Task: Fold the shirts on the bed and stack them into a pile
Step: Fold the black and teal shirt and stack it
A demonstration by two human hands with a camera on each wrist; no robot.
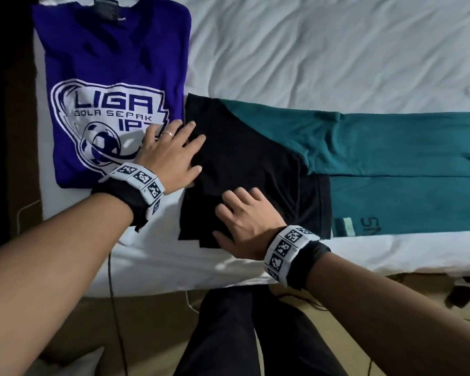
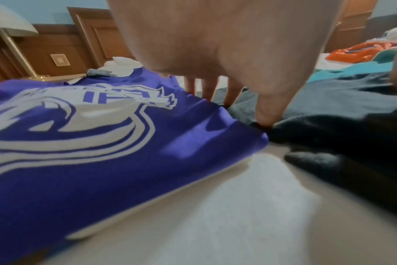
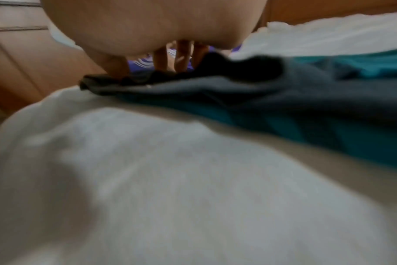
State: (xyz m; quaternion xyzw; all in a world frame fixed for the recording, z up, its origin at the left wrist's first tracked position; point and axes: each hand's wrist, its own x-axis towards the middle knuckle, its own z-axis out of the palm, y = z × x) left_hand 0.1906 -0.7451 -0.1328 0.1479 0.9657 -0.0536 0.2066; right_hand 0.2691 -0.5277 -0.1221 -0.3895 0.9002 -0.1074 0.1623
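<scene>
A folded purple shirt [image 1: 111, 63] with a white LIGA print lies at the left of the bed. Beside it a teal shirt [image 1: 404, 164] stretches out to the right, its black part [image 1: 255, 164] folded over at the left end. My left hand [image 1: 171, 153] lies flat with straight fingers on the black part's far left edge, its heel over the purple shirt [image 2: 79, 152]. My right hand [image 1: 242, 218] rests with spread fingers on the near left corner of the black cloth [image 3: 283, 93]. Neither hand grips anything.
White rumpled bedsheet [image 1: 337, 50] spreads behind and to the right of the shirts. The bed's near edge runs just below my right wrist, with my dark-trousered legs [image 1: 242, 335] and a cable [image 1: 111, 308] under it. A lamp [image 2: 9, 26] and an orange garment [image 2: 360, 52] lie farther off.
</scene>
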